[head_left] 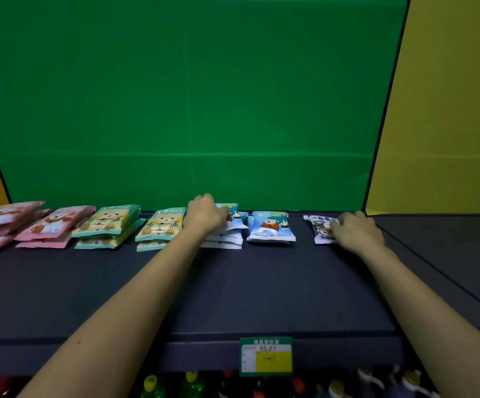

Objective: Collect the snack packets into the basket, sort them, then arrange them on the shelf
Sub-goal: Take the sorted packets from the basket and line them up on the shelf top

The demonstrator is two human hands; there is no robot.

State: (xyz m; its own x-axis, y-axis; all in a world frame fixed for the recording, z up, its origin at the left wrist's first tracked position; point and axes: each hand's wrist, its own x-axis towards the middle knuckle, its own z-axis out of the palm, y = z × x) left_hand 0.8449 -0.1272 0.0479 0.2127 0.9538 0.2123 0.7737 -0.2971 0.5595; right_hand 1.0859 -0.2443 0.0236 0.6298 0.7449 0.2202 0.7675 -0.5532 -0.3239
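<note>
Packets lie sorted by colour along the back of the shelf [233, 282]: pink packets [52, 225] at the far left, yellow packets [107, 222] next, then a first blue stack [228, 238], a second blue stack [271, 228] just beside it, and a lone white packet [319, 225] set apart to the right. Our left grip [207, 214] is curled over the top of the first blue stack, fingers bent down on its uppermost packet. Our right grip [356, 231] is closed over the right end of the white packet, hiding that end, so we cannot tell where the thumb sits. We judge these to be light, air-puffed film pouches: soft, slick on one another, and easy to crush. Stacks will likely slide if we nudge them from one side, so we would pinch gently at a crimped end seam or press flat from above while squaring the edges.
</note>
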